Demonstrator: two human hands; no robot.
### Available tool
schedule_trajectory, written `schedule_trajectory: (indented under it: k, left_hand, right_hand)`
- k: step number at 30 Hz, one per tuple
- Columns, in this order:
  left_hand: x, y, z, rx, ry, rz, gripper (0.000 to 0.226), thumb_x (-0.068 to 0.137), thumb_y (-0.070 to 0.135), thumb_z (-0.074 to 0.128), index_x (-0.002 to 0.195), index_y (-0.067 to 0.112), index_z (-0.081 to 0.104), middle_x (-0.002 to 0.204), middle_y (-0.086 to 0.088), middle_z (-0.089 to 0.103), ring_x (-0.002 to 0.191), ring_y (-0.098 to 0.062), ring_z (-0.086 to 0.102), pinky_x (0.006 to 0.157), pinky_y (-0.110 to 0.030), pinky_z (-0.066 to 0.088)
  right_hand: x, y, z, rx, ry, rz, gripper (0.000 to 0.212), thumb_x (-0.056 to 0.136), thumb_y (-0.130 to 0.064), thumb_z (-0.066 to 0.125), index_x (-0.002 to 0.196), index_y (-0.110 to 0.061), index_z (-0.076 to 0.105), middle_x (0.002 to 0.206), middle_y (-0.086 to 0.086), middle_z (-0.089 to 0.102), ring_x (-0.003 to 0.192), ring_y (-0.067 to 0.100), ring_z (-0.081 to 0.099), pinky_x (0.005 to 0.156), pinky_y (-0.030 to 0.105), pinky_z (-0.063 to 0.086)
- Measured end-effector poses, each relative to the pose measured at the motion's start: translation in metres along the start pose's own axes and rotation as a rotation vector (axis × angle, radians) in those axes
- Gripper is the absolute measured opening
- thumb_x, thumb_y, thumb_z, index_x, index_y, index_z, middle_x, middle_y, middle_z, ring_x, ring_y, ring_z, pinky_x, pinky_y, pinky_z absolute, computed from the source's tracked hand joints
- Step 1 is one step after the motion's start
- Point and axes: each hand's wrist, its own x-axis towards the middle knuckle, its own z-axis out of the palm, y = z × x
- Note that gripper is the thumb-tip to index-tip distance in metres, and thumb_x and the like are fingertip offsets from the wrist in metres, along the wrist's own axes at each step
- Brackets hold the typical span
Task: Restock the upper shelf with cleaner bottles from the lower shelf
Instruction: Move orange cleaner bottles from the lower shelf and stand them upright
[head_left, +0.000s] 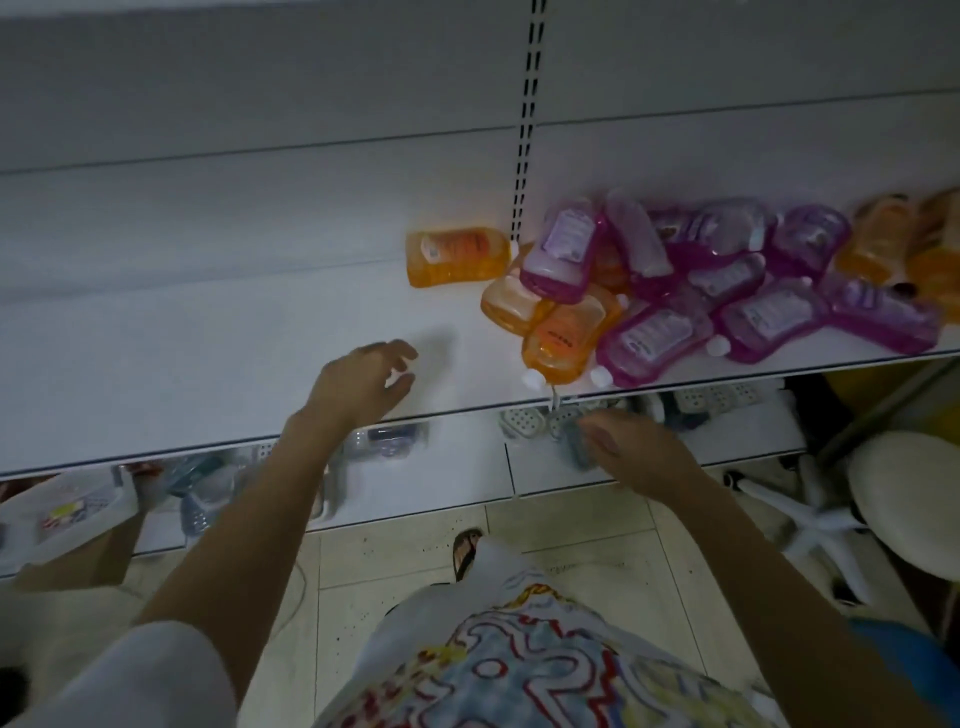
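Upper shelf (208, 353), white: left and middle parts bare. Cleaner bottles lie flat in a loose heap toward its right front edge.
- Purple bottles (727, 291): many, overlapping one another, some caps pointing at the front edge.
- Orange bottles (561, 338): a few under and beside the purple ones at the heap's left side; more at the far right end (blurred).
- Single orange bottle (457, 255): on its side, just left of the heap, near the slotted upright (525, 130).

Left hand (358, 382): over the shelf's front edge, fingers spread and slightly curled, holding nothing.
Right hand (641, 457): below the front edge at the lower shelf (727, 441), blurred; cannot tell whether it grips anything.

White stool (909, 499): on the tiled floor at right.
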Motion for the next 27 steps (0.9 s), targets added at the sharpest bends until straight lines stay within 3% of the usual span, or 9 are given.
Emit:
schedule_trajectory:
  k: [3, 7, 10, 13, 16, 21, 23, 27]
  left_hand:
    - [0.063, 0.0, -0.024, 0.104, -0.048, 0.077, 0.035, 0.092, 0.028, 0.051, 0.126, 0.02, 0.051, 0.118, -0.001, 0.062, 0.106, -0.023, 0.057, 0.087, -0.037, 0.048]
    - [0.132, 0.001, -0.043, 0.204, -0.073, 0.095, 0.04, 0.091, 0.027, 0.052, 0.13, 0.019, 0.048, 0.127, -0.008, 0.055, 0.115, -0.029, 0.051, 0.092, -0.043, 0.045]
    - [0.167, 0.001, -0.038, 0.283, -0.101, 0.063, 0.046, 0.088, 0.025, 0.054, 0.133, 0.018, 0.044, 0.133, -0.014, 0.044, 0.12, -0.033, 0.044, 0.095, -0.045, 0.041]
    - [0.187, -0.002, -0.025, 0.372, -0.165, 0.059, 0.063, 0.09, 0.03, 0.053, 0.145, 0.019, 0.025, 0.153, -0.01, 0.021, 0.138, -0.03, 0.023, 0.108, -0.047, 0.026]
    - [0.194, -0.006, -0.009, 0.369, -0.21, 0.02, 0.07, 0.093, 0.037, 0.047, 0.148, 0.019, 0.007, 0.157, -0.008, 0.008, 0.143, -0.028, 0.006, 0.113, -0.051, 0.008]
    - [0.188, -0.01, 0.007, 0.348, -0.109, -0.033, 0.067, 0.091, 0.027, 0.054, 0.142, 0.004, 0.019, 0.142, -0.025, 0.024, 0.129, -0.04, 0.031, 0.106, -0.052, 0.027]
    - [0.187, -0.01, 0.006, 0.373, -0.092, -0.031, 0.071, 0.089, 0.026, 0.057, 0.144, 0.006, 0.016, 0.143, -0.023, 0.023, 0.127, -0.039, 0.032, 0.102, -0.05, 0.033]
    - [0.185, -0.003, 0.007, 0.435, -0.143, -0.034, 0.07, 0.089, 0.032, 0.055, 0.144, 0.016, 0.016, 0.145, -0.013, 0.028, 0.129, -0.036, 0.026, 0.101, -0.048, 0.031]
  right_hand:
    - [0.04, -0.004, -0.023, -0.056, 0.021, -0.035, 0.022, 0.092, -0.019, 0.049, 0.109, -0.01, 0.06, 0.097, 0.01, 0.063, 0.089, 0.027, 0.059, 0.071, 0.031, 0.042]
    - [0.083, -0.003, -0.043, -0.161, 0.042, -0.076, 0.027, 0.092, -0.023, 0.05, 0.115, -0.011, 0.057, 0.111, 0.008, 0.061, 0.093, 0.024, 0.058, 0.07, 0.027, 0.038]
    - [0.104, 0.003, -0.049, -0.202, 0.023, -0.151, 0.04, 0.086, -0.025, 0.055, 0.124, -0.014, 0.053, 0.129, 0.005, 0.052, 0.115, 0.023, 0.05, 0.089, 0.033, 0.043]
    - [0.117, 0.015, -0.045, -0.336, -0.095, -0.214, 0.066, 0.078, -0.046, 0.062, 0.135, -0.019, 0.041, 0.142, 0.002, 0.037, 0.134, 0.024, 0.028, 0.11, 0.041, 0.025]
    - [0.118, 0.022, -0.026, -0.444, -0.099, -0.184, 0.079, 0.075, -0.052, 0.063, 0.141, -0.02, 0.032, 0.149, 0.003, 0.024, 0.137, 0.027, 0.016, 0.113, 0.042, 0.017]
    - [0.115, 0.021, -0.015, -0.386, 0.028, -0.186, 0.072, 0.076, -0.044, 0.068, 0.136, -0.014, 0.043, 0.144, 0.01, 0.037, 0.131, 0.034, 0.028, 0.106, 0.043, 0.028]
    - [0.116, 0.019, -0.015, -0.376, 0.046, -0.219, 0.069, 0.075, -0.047, 0.068, 0.131, -0.011, 0.049, 0.14, 0.012, 0.043, 0.128, 0.038, 0.033, 0.104, 0.045, 0.031]
    - [0.115, 0.005, -0.009, -0.375, 0.108, -0.226, 0.064, 0.07, -0.05, 0.07, 0.118, -0.008, 0.061, 0.126, 0.016, 0.056, 0.118, 0.041, 0.047, 0.097, 0.049, 0.04]
